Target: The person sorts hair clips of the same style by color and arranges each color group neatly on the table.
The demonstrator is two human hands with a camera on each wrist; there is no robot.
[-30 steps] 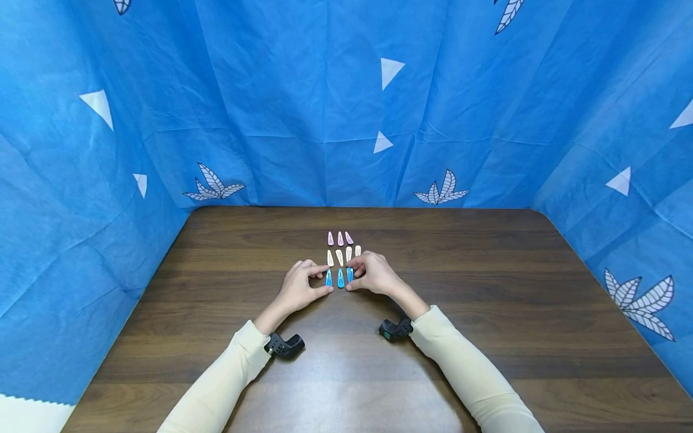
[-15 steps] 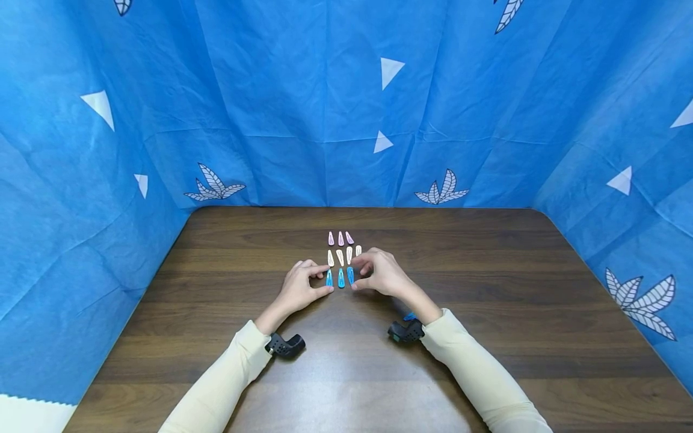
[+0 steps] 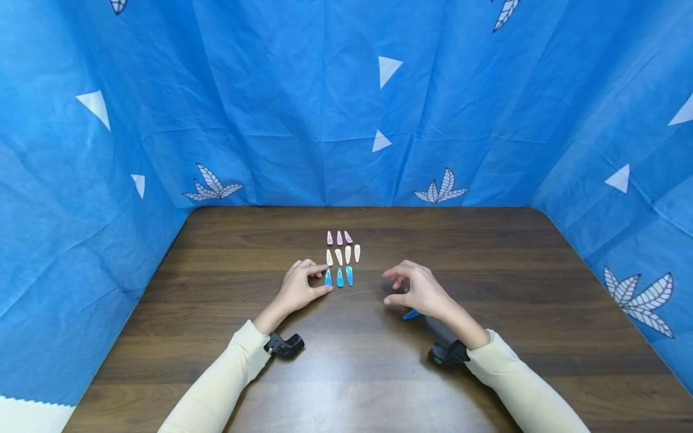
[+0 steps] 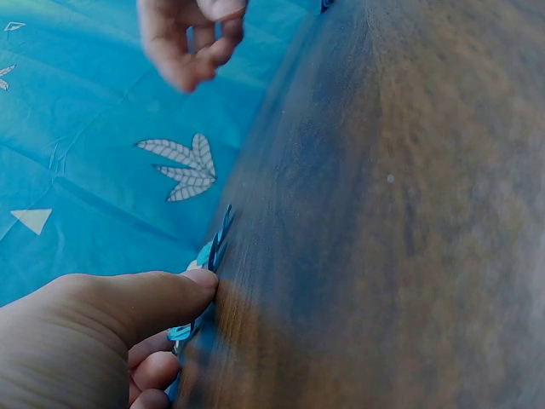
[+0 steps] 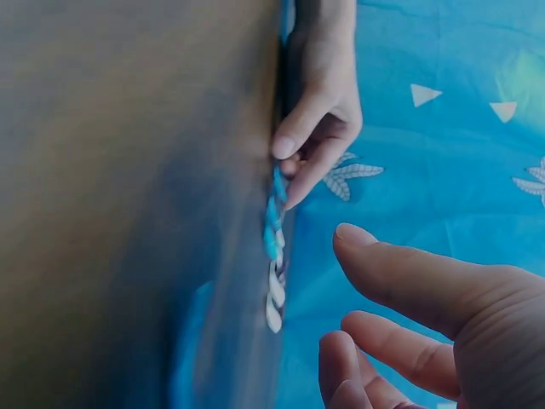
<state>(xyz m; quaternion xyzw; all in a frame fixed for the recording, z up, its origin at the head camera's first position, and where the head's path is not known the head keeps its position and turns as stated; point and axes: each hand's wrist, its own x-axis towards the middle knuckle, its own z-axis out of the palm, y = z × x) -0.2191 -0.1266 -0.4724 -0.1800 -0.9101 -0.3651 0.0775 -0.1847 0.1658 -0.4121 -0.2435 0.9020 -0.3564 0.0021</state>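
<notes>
Three blue snap hair clips stand side by side in the head view: a left one (image 3: pixel 328 279), a middle one (image 3: pixel 340 278) and a right one (image 3: pixel 349 276). My left hand (image 3: pixel 301 284) pinches the left blue clip end to end, index finger at its far tip and thumb at its near end. To the right, my right hand (image 3: pixel 421 290) hovers over the table, thumb and fingers apart, holding nothing. Another blue hair clip (image 3: pixel 410 314) lies beneath that hand, partly hidden by it. In the right wrist view, a blurred blue shape (image 5: pixel 189 349) shows near the lower edge.
Beyond the blue row lie several cream hair clips (image 3: pixel 348 254), then three pink hair clips (image 3: pixel 339 238). All rest on a dark wooden table (image 3: pixel 514 270). A blue patterned cloth (image 3: pixel 303 102) hangs behind and along both sides.
My right hand has let go of the right blue clip and moved right and nearer. The fourth blue clip, formerly hidden under my right wrist, now shows. My left hand stays put.
</notes>
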